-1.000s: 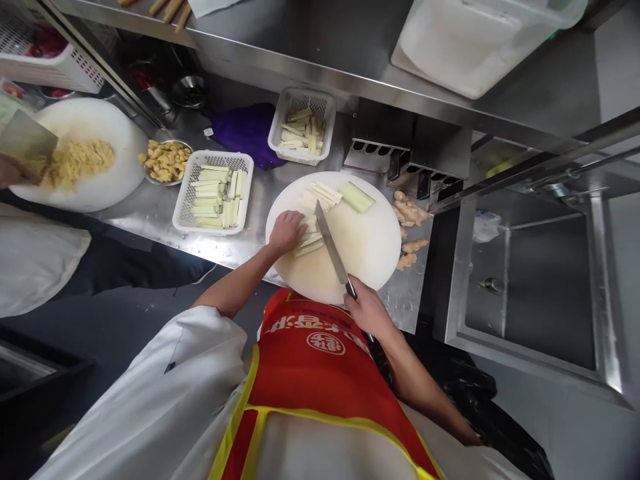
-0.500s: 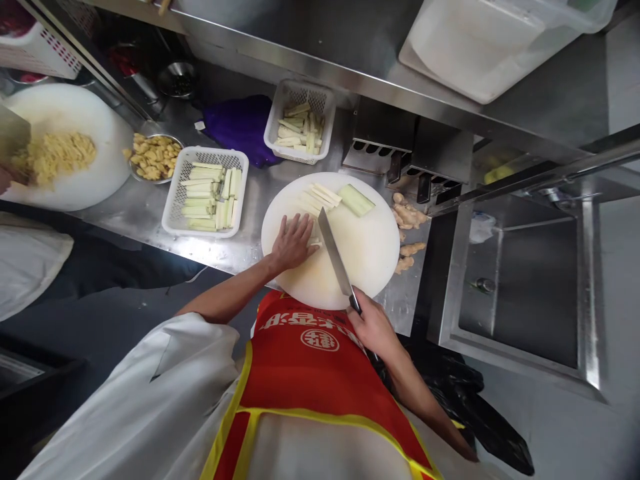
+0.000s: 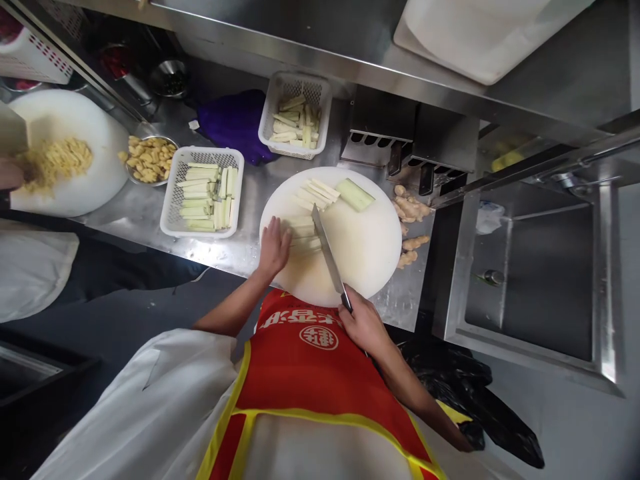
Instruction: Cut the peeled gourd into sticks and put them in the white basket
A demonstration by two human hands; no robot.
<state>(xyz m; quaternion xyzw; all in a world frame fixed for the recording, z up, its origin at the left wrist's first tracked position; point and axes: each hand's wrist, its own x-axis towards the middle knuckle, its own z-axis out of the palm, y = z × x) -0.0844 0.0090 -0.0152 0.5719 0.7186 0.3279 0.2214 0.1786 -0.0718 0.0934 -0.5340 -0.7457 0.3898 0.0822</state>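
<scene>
On the left half of the round white cutting board [image 3: 365, 253], a blurred group of pale, straight-cut vegetable strips [image 3: 304, 228] lies between the two hands, long axes running roughly left to right. The left hand [image 3: 274, 247] is by far the nearer: it is just beside their left ends, fingers stretched forward and clasping nothing that shows; whether the fingertips touch the strips I cannot tell. Near their right ends slants the long steel knife with a black handle [image 3: 329, 250], its tip pointing away from the body and leftward, so the blade cuts across the line of the strips. The right hand [image 3: 364, 321] is wrapped around that handle at the near edge. Just beyond the tip is a second, fanned bunch of whitish strips [image 3: 317, 193], and right of it a thick light-green block of vegetable [image 3: 356, 195].
</scene>
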